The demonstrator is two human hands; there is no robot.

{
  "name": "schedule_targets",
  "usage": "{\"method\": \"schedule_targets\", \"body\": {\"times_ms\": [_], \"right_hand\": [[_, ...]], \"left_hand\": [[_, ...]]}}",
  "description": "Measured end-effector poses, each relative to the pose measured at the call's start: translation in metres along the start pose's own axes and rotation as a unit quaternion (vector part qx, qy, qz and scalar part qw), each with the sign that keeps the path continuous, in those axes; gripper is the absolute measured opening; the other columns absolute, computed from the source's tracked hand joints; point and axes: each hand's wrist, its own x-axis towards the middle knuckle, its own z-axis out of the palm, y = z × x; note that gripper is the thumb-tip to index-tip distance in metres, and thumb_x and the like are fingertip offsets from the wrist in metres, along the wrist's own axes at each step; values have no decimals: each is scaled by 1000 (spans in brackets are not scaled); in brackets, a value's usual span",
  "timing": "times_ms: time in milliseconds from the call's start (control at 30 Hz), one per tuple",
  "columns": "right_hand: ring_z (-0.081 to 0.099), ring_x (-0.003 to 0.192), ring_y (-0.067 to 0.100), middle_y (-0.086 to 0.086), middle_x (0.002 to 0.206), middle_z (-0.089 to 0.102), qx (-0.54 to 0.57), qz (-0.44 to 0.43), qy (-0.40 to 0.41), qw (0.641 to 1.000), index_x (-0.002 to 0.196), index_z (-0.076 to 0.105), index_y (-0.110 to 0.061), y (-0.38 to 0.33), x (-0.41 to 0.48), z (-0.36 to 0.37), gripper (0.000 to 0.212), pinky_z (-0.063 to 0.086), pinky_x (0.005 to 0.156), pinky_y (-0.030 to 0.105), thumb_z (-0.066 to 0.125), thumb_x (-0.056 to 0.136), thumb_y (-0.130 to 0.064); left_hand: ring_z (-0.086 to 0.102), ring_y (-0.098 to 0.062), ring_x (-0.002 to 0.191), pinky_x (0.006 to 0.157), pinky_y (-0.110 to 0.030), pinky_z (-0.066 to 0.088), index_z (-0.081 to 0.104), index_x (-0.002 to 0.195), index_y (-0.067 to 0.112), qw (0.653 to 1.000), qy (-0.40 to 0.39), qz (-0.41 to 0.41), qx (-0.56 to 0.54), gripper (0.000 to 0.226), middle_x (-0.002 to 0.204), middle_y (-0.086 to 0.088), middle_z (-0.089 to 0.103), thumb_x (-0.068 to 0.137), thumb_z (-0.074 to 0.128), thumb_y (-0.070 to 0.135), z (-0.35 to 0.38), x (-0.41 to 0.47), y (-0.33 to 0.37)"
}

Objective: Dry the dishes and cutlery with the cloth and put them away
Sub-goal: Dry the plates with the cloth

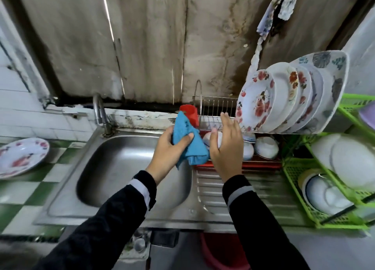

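A stainless steel sink (121, 168) with a ribbed drainboard (263, 192) sits in a counter (50, 178) of green and white checked tiles, below a stained, streaked wall (152, 46); a curved tap (98, 109) rises at the basin's back left corner. A flowered plate (22, 157) lies flat on the counter to the left. On the drainboard stands a wire rack (219, 105) over a red tray (261, 165): flowered plates (255, 105) stand on edge in its upper tier, upturned bowls (265, 148) fill the lower one, and a red cup (190, 111) is at its left end. A green plastic rack (294, 168) to the right holds white dishes (353, 162). The left hand (172, 148) grips the bunched blue cloth (188, 140) above the sink's right edge. The right hand (226, 146), fingers straight and spread wide, reaches over a white bowl (207, 140) in the lower tier.
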Motion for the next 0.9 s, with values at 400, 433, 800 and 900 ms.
{"method": "schedule_targets", "body": {"times_ms": [400, 433, 800, 900], "right_hand": [[26, 149, 25, 3, 152, 46, 83, -11, -127, 988, 147, 45, -13, -207, -86, 96, 53, 29, 118, 51, 36, 101, -37], [24, 150, 25, 2, 154, 44, 81, -15, -145, 986, 149, 43, -14, -219, -92, 104, 54, 26, 119, 50, 35, 101, -38], [4, 154, 27, 2, 165, 20, 47, -98, -359, 927, 158, 22, -18, -321, -146, 211, 64, -3, 122, 43, 27, 102, -49], [0, 154, 27, 3, 166, 15, 37, -111, -390, 913, 158, 19, -18, -341, -147, 248, 62, -4, 123, 44, 34, 104, -45]], "left_hand": [[66, -10, 107, 85, -25, 55, 58, 119, 23, 977, 151, 124, 83, 31, 111, 10, 69, 92, 66, 11, -221, -91, 7], [65, -10, 107, 86, -26, 55, 57, 121, 23, 972, 164, 128, 107, 32, 112, 11, 69, 92, 66, 12, -237, -95, 5], [60, -8, 94, 72, -27, 45, 52, 124, 25, 893, 306, 50, 326, 32, 105, 15, 62, 94, 62, 20, -409, -121, -34], [58, -13, 91, 71, -31, 44, 53, 122, 25, 865, 337, 12, 372, 29, 106, 10, 62, 94, 59, 22, -449, -115, -41]]}}
